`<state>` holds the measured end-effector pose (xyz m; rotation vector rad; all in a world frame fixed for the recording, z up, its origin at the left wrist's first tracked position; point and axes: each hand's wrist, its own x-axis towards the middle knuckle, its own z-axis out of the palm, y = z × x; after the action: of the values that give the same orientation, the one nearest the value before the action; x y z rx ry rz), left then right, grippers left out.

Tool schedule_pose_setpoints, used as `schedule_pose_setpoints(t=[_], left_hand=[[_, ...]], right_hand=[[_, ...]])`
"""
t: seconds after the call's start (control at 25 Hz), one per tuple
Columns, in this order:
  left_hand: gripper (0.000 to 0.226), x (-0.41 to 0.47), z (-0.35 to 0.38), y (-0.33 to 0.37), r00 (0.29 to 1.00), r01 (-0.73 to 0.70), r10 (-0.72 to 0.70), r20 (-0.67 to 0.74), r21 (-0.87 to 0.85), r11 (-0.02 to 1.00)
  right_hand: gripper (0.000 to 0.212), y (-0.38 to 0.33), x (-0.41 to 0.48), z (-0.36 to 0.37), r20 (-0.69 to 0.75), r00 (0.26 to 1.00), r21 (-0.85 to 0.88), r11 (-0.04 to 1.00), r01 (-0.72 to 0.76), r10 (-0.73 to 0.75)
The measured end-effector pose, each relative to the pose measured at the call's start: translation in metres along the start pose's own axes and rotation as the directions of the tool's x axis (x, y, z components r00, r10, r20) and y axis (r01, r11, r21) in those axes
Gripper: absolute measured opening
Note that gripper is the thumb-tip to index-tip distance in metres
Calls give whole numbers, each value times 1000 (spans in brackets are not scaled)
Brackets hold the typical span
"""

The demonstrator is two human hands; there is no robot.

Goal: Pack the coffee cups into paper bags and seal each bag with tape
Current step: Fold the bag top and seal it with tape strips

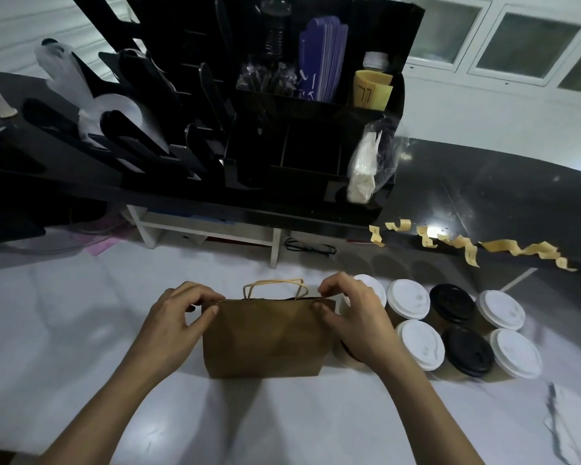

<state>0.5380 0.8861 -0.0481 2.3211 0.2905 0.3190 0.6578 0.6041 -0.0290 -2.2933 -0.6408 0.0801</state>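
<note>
Fig.: one view, head cam, wide-angle. You look fwd & down on the white table point(81, 330) from close above. Left hand point(178, 310), right hand point(353, 313) & paper bag point(265, 337) sit at frame ctr, near the lens. Black organizer point(282, 146) fills upper left & ctr, farther back.

Black organizer point(249, 156) at back, purple card stack point(322, 58) inside, eyeglasses point(311, 246) lying below
</note>
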Motion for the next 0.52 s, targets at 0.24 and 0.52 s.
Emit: schedule_pose_setpoints(t=[0.24,0.52], left_hand=[[22,1,4,3,1000,17,-17,-10,-7,1000],[20,-1,4,6,999,37,-37,-16,-18,999]], right_hand=[[10,6,17,-17,-256,955,272,959,-76,148],[31,32,63,-34,-59,628,751,449,-484,776]])
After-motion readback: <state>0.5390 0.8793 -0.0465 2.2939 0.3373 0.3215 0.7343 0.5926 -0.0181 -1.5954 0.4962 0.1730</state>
